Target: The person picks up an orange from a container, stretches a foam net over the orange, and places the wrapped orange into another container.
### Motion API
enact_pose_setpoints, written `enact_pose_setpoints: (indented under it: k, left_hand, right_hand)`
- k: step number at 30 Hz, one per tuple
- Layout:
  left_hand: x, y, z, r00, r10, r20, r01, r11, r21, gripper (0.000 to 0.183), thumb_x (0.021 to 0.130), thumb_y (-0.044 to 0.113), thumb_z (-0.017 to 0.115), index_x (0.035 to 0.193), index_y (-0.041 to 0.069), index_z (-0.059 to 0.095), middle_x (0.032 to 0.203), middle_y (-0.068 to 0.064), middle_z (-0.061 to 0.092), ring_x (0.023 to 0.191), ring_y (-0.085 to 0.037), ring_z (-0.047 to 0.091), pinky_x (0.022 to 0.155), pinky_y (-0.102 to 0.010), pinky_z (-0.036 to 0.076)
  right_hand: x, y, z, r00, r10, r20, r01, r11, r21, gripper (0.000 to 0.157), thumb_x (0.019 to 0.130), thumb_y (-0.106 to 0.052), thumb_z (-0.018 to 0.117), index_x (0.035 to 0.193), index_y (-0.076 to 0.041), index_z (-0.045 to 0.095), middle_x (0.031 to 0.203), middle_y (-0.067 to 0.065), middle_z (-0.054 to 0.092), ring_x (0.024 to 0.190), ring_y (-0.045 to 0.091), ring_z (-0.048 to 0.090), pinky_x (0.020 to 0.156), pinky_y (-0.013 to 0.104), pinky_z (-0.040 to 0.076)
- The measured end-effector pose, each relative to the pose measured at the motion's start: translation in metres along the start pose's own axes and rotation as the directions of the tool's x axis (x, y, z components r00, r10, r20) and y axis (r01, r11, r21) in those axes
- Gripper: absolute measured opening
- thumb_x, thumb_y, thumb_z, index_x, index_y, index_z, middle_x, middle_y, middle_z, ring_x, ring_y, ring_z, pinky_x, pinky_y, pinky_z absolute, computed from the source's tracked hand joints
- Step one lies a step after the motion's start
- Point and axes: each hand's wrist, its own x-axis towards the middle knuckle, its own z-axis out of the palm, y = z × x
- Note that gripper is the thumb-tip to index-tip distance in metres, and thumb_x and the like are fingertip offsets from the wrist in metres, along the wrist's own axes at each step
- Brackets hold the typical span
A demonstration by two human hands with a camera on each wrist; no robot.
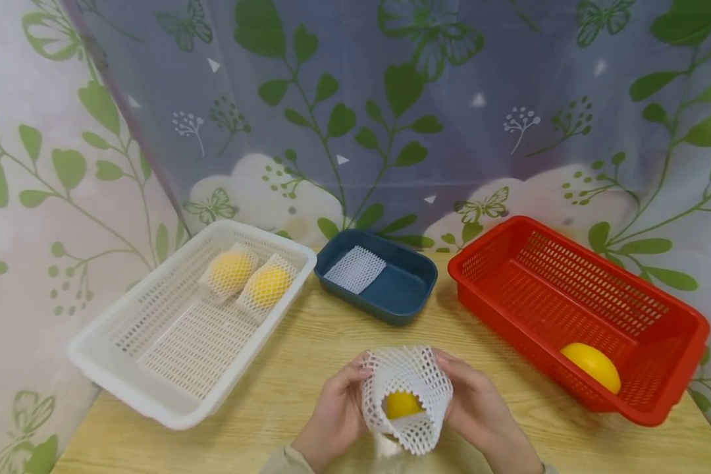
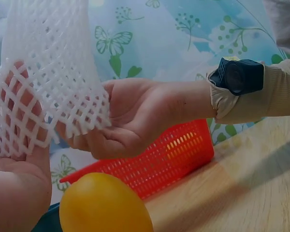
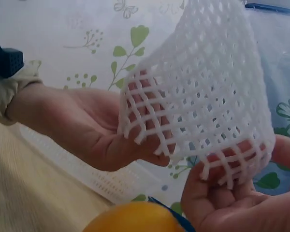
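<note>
Spreading the net sleeve (image 1: 405, 368): left hand (image 1: 339, 409) and right hand (image 1: 482, 405) pinch its rim apart above the yellow fruit (image 2: 104, 205); the next move probably calls for lowering it evenly.

From above, the head camera is facing forward and down over the table (image 1: 296, 368), looking from farthest off. Close beside the netting (image 3: 212, 96), the left wrist camera (image 3: 8, 62) is looking across toward the right hand (image 2: 135, 111) and red basket (image 2: 169, 159), while the right wrist camera (image 2: 241, 76) is facing the opposite way, toward the left hand (image 3: 82, 125). Both wrist views are sharing the netting, hands and a yellow fruit (image 2: 104, 203).
</note>
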Motion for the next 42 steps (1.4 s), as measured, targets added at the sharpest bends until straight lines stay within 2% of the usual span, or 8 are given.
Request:
enact_pose_setpoints:
  k: [6, 12, 18, 23, 31, 35, 39, 42]
  left_hand:
    - [0.001, -0.008, -0.011, 0.999, 0.008, -0.038, -0.006, 0.999, 0.047, 0.014, 0.098, 0.005, 0.037, 0.106, 0.011, 0.046, 0.106, -0.001, 0.053, 0.099, -0.011, 0.057, 0.091, -0.024, 0.049]
    - [0.004, -0.018, -0.025, 0.988, -0.028, -0.154, 0.042, 0.995, 0.09, 0.011, 0.099, 0.007, 0.04, 0.107, 0.01, 0.046, 0.111, -0.003, 0.054, 0.104, -0.014, 0.058, 0.094, -0.028, 0.049]
    - [0.005, -0.025, -0.039, 0.974, -0.071, -0.213, 0.101, 0.985, 0.137, 0.008, 0.097, 0.007, 0.045, 0.103, 0.01, 0.049, 0.112, -0.006, 0.057, 0.106, -0.017, 0.061, 0.093, -0.034, 0.052]
    - [0.007, -0.03, -0.048, 0.955, -0.06, -0.29, 0.118, 0.976, 0.185, 0.003, 0.096, 0.008, 0.047, 0.095, 0.01, 0.048, 0.107, -0.007, 0.059, 0.1, -0.018, 0.063, 0.087, -0.034, 0.055]
    - [0.009, -0.036, -0.052, 0.913, -0.022, -0.408, 0.156, 0.942, 0.298, 0.012, 0.095, 0.011, 0.054, 0.091, 0.011, 0.043, 0.091, -0.005, 0.056, 0.081, -0.015, 0.063, 0.066, -0.03, 0.057]
    - [0.011, -0.04, -0.047, 0.881, 0.048, -0.47, 0.157, 0.909, 0.386, 0.012, 0.095, 0.008, 0.054, 0.09, 0.009, 0.043, 0.088, -0.004, 0.052, 0.075, -0.013, 0.059, 0.06, -0.025, 0.054]
    - [0.012, -0.046, -0.042, 0.838, 0.166, -0.519, 0.156, 0.84, 0.52, 0.013, 0.092, 0.006, 0.057, 0.092, 0.008, 0.044, 0.075, 0.0, 0.048, 0.059, -0.007, 0.048, 0.049, -0.019, 0.042]
    - [0.01, -0.051, -0.041, 0.812, 0.28, -0.512, 0.139, 0.759, 0.636, 0.018, 0.092, 0.007, 0.06, 0.098, 0.006, 0.043, 0.063, 0.003, 0.043, 0.05, -0.006, 0.04, 0.043, -0.018, 0.033]
  right_hand:
    - [-0.002, 0.006, -0.015, 0.988, -0.002, -0.152, -0.016, 0.993, -0.118, 0.04, 0.109, -0.014, 0.027, 0.113, -0.013, 0.067, 0.108, -0.002, 0.068, 0.099, 0.008, 0.062, 0.089, 0.023, 0.05]
    - [0.0, 0.015, -0.036, 0.968, 0.006, -0.252, -0.058, 0.978, -0.198, 0.036, 0.108, -0.015, 0.033, 0.108, -0.015, 0.069, 0.106, -0.004, 0.067, 0.099, 0.007, 0.06, 0.091, 0.023, 0.049]
    - [0.0, 0.025, -0.052, 0.905, 0.016, -0.424, -0.11, 0.974, -0.199, 0.025, 0.106, -0.016, 0.043, 0.103, -0.015, 0.068, 0.105, -0.003, 0.062, 0.099, 0.008, 0.056, 0.093, 0.024, 0.048]
    - [0.002, 0.036, -0.061, 0.847, -0.023, -0.532, -0.16, 0.941, -0.297, 0.021, 0.104, -0.014, 0.046, 0.097, -0.017, 0.065, 0.1, -0.005, 0.062, 0.094, 0.007, 0.057, 0.088, 0.023, 0.049]
    - [0.009, 0.045, -0.062, 0.733, -0.165, -0.659, -0.259, 0.829, -0.496, 0.018, 0.101, -0.01, 0.048, 0.106, 0.002, 0.06, 0.093, 0.003, 0.064, 0.086, 0.012, 0.059, 0.075, 0.024, 0.052]
    - [0.011, 0.05, -0.059, 0.697, -0.259, -0.669, -0.287, 0.754, -0.591, 0.015, 0.099, -0.007, 0.051, 0.104, 0.005, 0.058, 0.085, 0.006, 0.062, 0.077, 0.015, 0.058, 0.067, 0.025, 0.05]
    - [0.011, 0.053, -0.058, 0.675, -0.36, -0.644, -0.327, 0.637, -0.698, 0.014, 0.099, -0.004, 0.052, 0.104, 0.006, 0.059, 0.078, 0.007, 0.063, 0.069, 0.015, 0.057, 0.061, 0.026, 0.049]
    - [0.012, 0.053, -0.058, 0.668, -0.41, -0.621, -0.343, 0.571, -0.746, 0.013, 0.098, -0.003, 0.054, 0.105, 0.006, 0.061, 0.075, 0.008, 0.066, 0.066, 0.015, 0.058, 0.06, 0.025, 0.049]
